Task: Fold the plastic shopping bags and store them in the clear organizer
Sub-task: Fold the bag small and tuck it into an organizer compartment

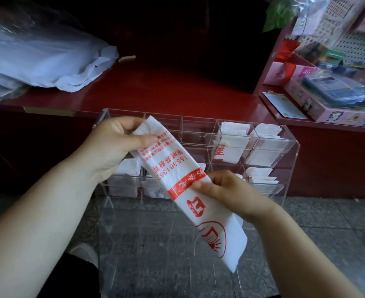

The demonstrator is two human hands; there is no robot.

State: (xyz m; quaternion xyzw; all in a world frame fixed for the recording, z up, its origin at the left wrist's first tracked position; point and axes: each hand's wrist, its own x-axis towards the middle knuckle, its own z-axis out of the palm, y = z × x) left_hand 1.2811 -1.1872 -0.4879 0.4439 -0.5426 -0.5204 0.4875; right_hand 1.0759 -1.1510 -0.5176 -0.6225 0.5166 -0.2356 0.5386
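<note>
Head view: I see the left hand (121,143) pinching the top end of the white plastic shopping bag with red print (173,162). The bag is flattened into a long strip in the air, probably kept straight for the next fold. The right hand (228,190) pinches its middle. Behind stands the clear acrylic compartment organizer (198,130), with folded bags in its right cells.

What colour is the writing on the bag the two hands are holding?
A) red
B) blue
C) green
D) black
A: the folded white bag, pinched between the left hand and the right hand, carries red print.
</note>
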